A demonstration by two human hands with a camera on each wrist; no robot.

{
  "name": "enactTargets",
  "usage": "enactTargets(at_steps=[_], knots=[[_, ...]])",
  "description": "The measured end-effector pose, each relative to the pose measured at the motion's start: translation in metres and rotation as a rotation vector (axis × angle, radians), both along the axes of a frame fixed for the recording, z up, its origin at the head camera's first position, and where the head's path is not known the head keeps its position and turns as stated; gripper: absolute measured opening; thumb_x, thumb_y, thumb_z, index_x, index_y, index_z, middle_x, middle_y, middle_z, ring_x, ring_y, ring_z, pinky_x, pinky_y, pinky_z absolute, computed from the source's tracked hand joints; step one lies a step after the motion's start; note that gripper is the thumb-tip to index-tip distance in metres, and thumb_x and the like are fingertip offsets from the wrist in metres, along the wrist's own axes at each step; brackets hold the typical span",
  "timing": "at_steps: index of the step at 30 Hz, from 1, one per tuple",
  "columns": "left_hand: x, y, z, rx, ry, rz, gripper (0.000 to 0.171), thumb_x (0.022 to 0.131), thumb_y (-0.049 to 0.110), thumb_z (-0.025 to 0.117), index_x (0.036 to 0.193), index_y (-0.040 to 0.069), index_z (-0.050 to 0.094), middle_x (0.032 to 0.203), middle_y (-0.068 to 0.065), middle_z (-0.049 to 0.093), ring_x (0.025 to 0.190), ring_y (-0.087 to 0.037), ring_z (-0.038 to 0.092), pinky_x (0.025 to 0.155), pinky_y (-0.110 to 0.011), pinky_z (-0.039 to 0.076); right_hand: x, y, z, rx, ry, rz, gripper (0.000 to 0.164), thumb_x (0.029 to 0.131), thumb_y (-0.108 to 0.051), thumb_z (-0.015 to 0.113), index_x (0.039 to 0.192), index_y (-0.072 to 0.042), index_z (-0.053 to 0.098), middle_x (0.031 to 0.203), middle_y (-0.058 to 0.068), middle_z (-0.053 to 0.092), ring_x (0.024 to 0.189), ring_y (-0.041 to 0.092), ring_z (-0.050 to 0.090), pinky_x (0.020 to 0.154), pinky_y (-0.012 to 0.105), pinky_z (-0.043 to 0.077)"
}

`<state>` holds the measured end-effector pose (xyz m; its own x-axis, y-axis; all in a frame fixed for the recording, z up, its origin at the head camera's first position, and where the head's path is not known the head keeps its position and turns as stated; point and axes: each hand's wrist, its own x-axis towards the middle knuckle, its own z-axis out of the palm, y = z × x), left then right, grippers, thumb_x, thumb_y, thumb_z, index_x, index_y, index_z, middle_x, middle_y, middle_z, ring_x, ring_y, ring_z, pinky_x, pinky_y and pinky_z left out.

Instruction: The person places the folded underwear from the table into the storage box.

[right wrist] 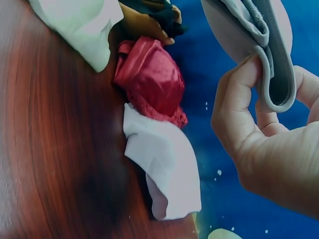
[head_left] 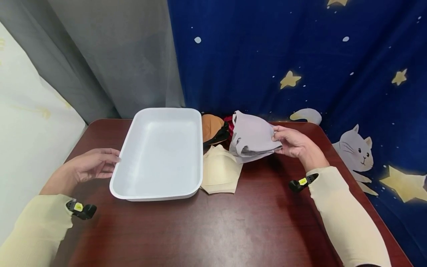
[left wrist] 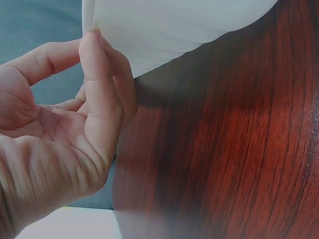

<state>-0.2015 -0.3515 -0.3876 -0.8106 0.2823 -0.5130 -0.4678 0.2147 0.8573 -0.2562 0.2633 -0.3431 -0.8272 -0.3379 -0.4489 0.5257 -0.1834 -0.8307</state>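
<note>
My left hand [head_left: 96,164] pinches the left rim of a white plastic tray [head_left: 156,159] between thumb and fingers, as the left wrist view [left wrist: 107,84] shows closely. Nothing lies inside the tray. On the other side, my right hand [head_left: 291,141] grips a folded grey bra [head_left: 255,133] by its end, holding it above the table. Right of the tray lies a beige bra [head_left: 221,170], partly overlapped by the grey one. Behind it are a brown bra [head_left: 211,128] with black fabric and a red satin bra [right wrist: 152,77], mostly hidden in the head view.
In the right wrist view, a pale folded garment [right wrist: 169,159] lies beside the red bra near the table's back edge. The dark red wooden table [head_left: 213,230] extends toward me. A blue star-patterned curtain [head_left: 240,59] and a grey curtain [head_left: 126,55] hang behind it.
</note>
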Motion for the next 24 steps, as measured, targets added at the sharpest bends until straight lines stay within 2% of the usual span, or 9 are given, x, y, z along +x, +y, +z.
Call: enactTargets(at_steps=[6, 14, 21, 24], knots=[[-0.001, 0.000, 0.000, -0.008, -0.001, 0.000, 0.019, 0.095, 0.012, 0.059, 0.113, 0.010, 0.054, 0.093, -0.004, 0.071, 0.085, -0.021, 0.071, 0.080, -0.040, 0.059, -0.002, -0.012, 0.007, -0.009, 0.020, 0.015, 0.033, 0.091, 0.012, 0.040, 0.105, -0.013, 0.057, 0.103, 0.003, 0.063, 0.090, 0.022, 0.067, 0.079, 0.040, 0.057], [0.000, 0.000, 0.000, -0.004, 0.006, 0.003, 0.017, 0.095, 0.012, 0.060, 0.111, 0.011, 0.055, 0.094, -0.004, 0.072, 0.084, -0.022, 0.072, 0.080, -0.041, 0.059, -0.009, -0.029, 0.014, -0.012, 0.037, 0.053, 0.042, 0.090, 0.012, 0.038, 0.119, -0.016, 0.048, 0.110, 0.000, 0.059, 0.092, 0.020, 0.065, 0.079, 0.040, 0.057], [0.000, 0.001, 0.001, -0.008, 0.007, 0.003, 0.018, 0.094, 0.012, 0.060, 0.111, 0.012, 0.055, 0.094, -0.004, 0.072, 0.084, -0.022, 0.072, 0.080, -0.041, 0.059, -0.011, -0.043, 0.015, -0.022, 0.042, 0.054, 0.029, 0.090, 0.013, 0.039, 0.094, -0.012, 0.053, 0.099, 0.002, 0.060, 0.084, 0.021, 0.066, 0.072, 0.039, 0.056], [0.000, 0.001, 0.001, -0.005, 0.004, 0.003, 0.018, 0.094, 0.012, 0.060, 0.111, 0.012, 0.055, 0.094, -0.004, 0.072, 0.084, -0.022, 0.072, 0.079, -0.041, 0.059, -0.012, -0.049, 0.015, -0.029, 0.038, 0.045, 0.030, 0.090, 0.013, 0.040, 0.092, -0.012, 0.056, 0.098, 0.003, 0.061, 0.083, 0.022, 0.066, 0.072, 0.039, 0.056]])
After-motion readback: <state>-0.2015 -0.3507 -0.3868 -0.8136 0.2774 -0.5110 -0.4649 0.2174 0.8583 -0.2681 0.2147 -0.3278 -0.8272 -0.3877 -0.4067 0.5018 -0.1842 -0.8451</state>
